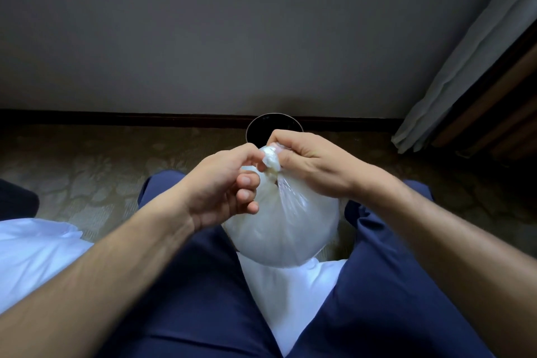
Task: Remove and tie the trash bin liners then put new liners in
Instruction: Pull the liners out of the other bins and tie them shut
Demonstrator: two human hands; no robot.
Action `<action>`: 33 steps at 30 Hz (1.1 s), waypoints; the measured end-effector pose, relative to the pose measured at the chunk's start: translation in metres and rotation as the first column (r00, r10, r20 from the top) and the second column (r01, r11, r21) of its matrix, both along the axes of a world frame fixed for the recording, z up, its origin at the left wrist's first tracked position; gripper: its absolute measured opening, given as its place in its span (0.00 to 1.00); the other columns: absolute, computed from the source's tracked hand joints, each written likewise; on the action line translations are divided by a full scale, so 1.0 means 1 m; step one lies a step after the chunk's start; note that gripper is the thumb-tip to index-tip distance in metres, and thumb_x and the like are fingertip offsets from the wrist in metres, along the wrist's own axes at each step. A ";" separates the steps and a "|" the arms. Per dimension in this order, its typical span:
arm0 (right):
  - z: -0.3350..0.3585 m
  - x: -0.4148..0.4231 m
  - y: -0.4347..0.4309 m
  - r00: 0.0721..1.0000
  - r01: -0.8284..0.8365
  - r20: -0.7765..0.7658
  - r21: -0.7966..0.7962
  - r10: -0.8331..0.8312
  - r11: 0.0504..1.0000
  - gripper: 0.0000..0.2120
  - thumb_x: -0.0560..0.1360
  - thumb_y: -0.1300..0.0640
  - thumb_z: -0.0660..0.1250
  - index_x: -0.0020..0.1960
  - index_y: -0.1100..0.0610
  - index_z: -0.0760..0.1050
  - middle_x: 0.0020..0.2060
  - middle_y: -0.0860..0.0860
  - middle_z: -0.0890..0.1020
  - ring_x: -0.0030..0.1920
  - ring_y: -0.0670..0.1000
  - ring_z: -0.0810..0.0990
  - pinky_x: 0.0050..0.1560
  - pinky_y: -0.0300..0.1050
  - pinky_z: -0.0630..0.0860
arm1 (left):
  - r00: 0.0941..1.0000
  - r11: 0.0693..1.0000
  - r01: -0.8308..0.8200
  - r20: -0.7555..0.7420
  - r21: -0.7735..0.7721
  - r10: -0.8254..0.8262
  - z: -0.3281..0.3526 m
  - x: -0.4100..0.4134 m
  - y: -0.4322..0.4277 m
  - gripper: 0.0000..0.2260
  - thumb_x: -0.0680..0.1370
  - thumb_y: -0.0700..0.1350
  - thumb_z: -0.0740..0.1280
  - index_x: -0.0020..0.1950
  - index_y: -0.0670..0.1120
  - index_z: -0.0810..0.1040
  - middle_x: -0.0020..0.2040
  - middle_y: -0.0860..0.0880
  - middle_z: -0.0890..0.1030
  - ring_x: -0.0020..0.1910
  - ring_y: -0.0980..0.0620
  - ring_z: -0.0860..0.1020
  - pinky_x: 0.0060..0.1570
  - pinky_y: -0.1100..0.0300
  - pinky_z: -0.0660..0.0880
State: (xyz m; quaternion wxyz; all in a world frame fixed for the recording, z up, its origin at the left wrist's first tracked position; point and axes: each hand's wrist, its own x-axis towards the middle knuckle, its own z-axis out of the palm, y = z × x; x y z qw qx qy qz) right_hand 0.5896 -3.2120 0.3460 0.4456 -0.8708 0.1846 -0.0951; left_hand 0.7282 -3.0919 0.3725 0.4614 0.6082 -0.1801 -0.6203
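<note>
A filled, translucent white bin liner [283,229] hangs between my knees, its neck gathered into a twisted bunch at the top. My left hand [223,183] pinches the bunched neck from the left. My right hand [308,160] grips the same bunch from the right, fingers curled round it. Behind my hands, a dark round trash bin [273,125] stands on the floor against the wall; my hands hide its front rim.
Patterned carpet [87,171] covers the floor up to a dark skirting board [116,118]. A pale curtain [465,67] hangs at the right beside dark wooden furniture [505,113]. White fabric or plastic [37,253] lies at lower left, with more white material [290,293] between my legs.
</note>
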 end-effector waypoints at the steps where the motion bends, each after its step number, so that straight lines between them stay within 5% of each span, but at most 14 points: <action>1: 0.001 -0.001 0.001 1.000 0.001 0.023 0.043 -0.002 0.999 0.12 0.83 0.51 0.58 0.41 0.45 0.71 0.36 0.42 0.75 0.38 0.42 0.72 0.41 0.45 0.70 | 1.000 1.000 -0.002 0.011 -0.011 0.003 0.002 -0.001 0.000 0.11 0.78 0.44 0.63 0.35 0.47 0.71 0.23 0.53 0.60 0.20 0.55 0.59 0.25 0.61 0.68; 5: 0.001 -0.006 0.003 0.996 0.028 0.078 0.081 -0.034 0.996 0.11 0.82 0.52 0.58 0.40 0.46 0.70 0.34 0.40 0.73 0.36 0.41 0.70 0.39 0.40 0.67 | 0.999 1.000 -0.001 0.050 -0.020 0.002 0.003 -0.006 0.001 0.15 0.78 0.42 0.63 0.30 0.47 0.73 0.23 0.52 0.61 0.20 0.54 0.61 0.24 0.61 0.67; 10: -0.006 -0.011 0.009 0.999 0.038 -0.004 -0.165 -0.039 0.986 0.11 0.82 0.50 0.58 0.43 0.51 0.72 0.33 0.44 0.75 0.35 0.46 0.72 0.39 0.49 0.70 | 0.971 0.992 0.096 0.213 0.084 -0.112 -0.001 -0.001 0.002 0.10 0.76 0.42 0.64 0.34 0.44 0.73 0.24 0.49 0.63 0.21 0.51 0.62 0.26 0.60 0.70; 13: -0.007 -0.013 0.011 0.997 0.026 -0.060 -0.258 -0.043 0.966 0.09 0.83 0.53 0.59 0.44 0.51 0.72 0.32 0.42 0.74 0.36 0.46 0.72 0.37 0.45 0.68 | 0.918 0.965 0.206 0.310 0.164 -0.248 0.003 0.004 0.001 0.09 0.75 0.42 0.64 0.35 0.43 0.73 0.24 0.49 0.64 0.21 0.50 0.63 0.27 0.60 0.72; 19: -0.011 -0.009 0.017 0.991 0.017 -0.117 -0.382 -0.067 0.924 0.08 0.81 0.54 0.60 0.44 0.46 0.66 0.30 0.46 0.72 0.35 0.46 0.72 0.35 0.46 0.65 | 0.546 0.879 0.329 0.690 0.344 -0.474 0.011 0.008 -0.009 0.15 0.76 0.49 0.65 0.32 0.43 0.76 0.24 0.47 0.72 0.20 0.48 0.72 0.24 0.62 0.71; 20: -0.013 -0.008 0.015 0.990 0.048 -0.102 -0.372 -0.092 0.927 0.08 0.81 0.54 0.60 0.44 0.46 0.66 0.31 0.46 0.72 0.35 0.46 0.72 0.35 0.48 0.65 | 0.548 0.890 0.339 0.705 0.304 -0.450 0.009 0.009 -0.011 0.14 0.76 0.48 0.65 0.34 0.41 0.78 0.24 0.47 0.73 0.20 0.48 0.73 0.24 0.61 0.72; 22: -0.017 -0.010 0.008 0.989 0.141 -0.010 -0.226 -0.147 0.964 0.08 0.81 0.54 0.60 0.42 0.50 0.69 0.32 0.48 0.74 0.35 0.47 0.72 0.36 0.52 0.66 | 0.706 0.929 0.357 0.623 0.098 -0.337 0.003 0.013 -0.012 0.11 0.78 0.44 0.67 0.42 0.37 0.79 0.24 0.48 0.70 0.21 0.49 0.70 0.25 0.60 0.71; 24: -0.018 -0.012 0.005 0.973 0.215 0.087 -0.026 -0.212 0.976 0.10 0.82 0.55 0.61 0.42 0.52 0.72 0.34 0.52 0.77 0.37 0.54 0.74 0.39 0.57 0.70 | 0.912 0.952 0.259 0.367 -0.165 -0.185 -0.006 0.013 -0.009 0.07 0.79 0.42 0.68 0.43 0.39 0.80 0.24 0.50 0.65 0.21 0.52 0.65 0.26 0.60 0.70; 26: -0.020 -0.014 0.007 0.960 0.247 0.126 0.028 -0.249 0.969 0.10 0.83 0.56 0.61 0.43 0.53 0.73 0.37 0.54 0.78 0.39 0.57 0.75 0.40 0.57 0.72 | 0.986 0.951 0.131 0.137 -0.280 -0.095 -0.017 0.009 -0.004 0.05 0.78 0.42 0.70 0.43 0.44 0.82 0.25 0.51 0.62 0.22 0.55 0.63 0.25 0.60 0.69; 28: -0.024 -0.013 0.012 0.958 0.258 0.129 -0.004 -0.255 0.966 0.11 0.83 0.56 0.60 0.43 0.52 0.73 0.36 0.51 0.78 0.38 0.54 0.75 0.40 0.56 0.73 | 0.996 0.961 0.086 0.042 -0.263 -0.077 -0.024 0.002 -0.002 0.04 0.75 0.43 0.71 0.41 0.44 0.80 0.26 0.51 0.60 0.21 0.55 0.62 0.25 0.60 0.68; 33: -0.029 -0.014 0.009 0.978 0.205 0.077 -0.188 -0.194 0.961 0.09 0.81 0.53 0.59 0.43 0.51 0.70 0.31 0.44 0.73 0.34 0.47 0.71 0.37 0.50 0.68 | 0.964 0.973 0.229 0.133 0.021 -0.230 -0.024 0.011 0.000 0.10 0.80 0.48 0.67 0.41 0.44 0.77 0.26 0.52 0.58 0.21 0.54 0.59 0.26 0.60 0.68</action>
